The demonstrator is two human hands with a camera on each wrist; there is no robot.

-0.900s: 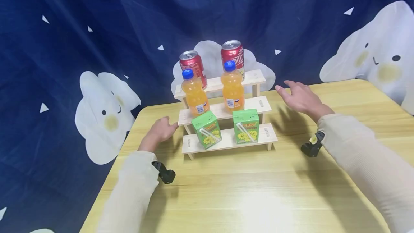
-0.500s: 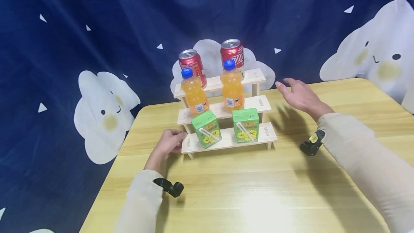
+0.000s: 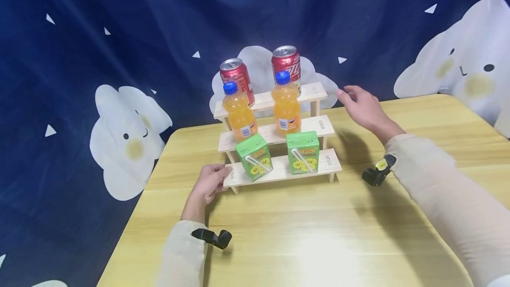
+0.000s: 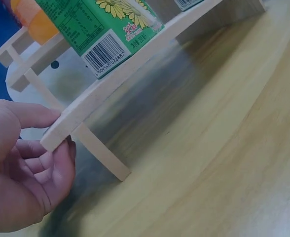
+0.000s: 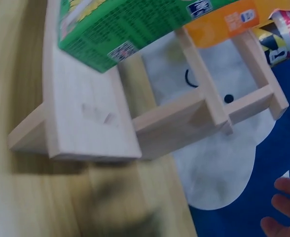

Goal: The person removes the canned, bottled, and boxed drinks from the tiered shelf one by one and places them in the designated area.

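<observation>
A three-step wooden display rack [image 3: 279,164] stands on the table. My left hand [image 3: 209,183] pinches the left end of its lowest step; in the left wrist view the thumb lies on top of the board [image 4: 93,96] with curled fingers below. My right hand [image 3: 364,109] hovers apart from the rack's right side, fingers extended and holding nothing. On the lowest step are two green juice boxes, a tilted left one [image 3: 255,157] and an upright right one [image 3: 303,153]. Two orange soda bottles [image 3: 240,112] with blue caps occupy the middle step. Red cans [image 3: 286,63] stand on top.
The light wooden table [image 3: 279,234] runs under the rack, its far edge just behind. Beyond hangs a dark blue curtain [image 3: 167,21] printed with white clouds. Black wrist cameras [image 3: 213,237] are strapped over both sleeves.
My left hand has come down and toward me from beside the middle step and taken hold of the lowest step's end. The right hand has shifted slightly up and left.
</observation>
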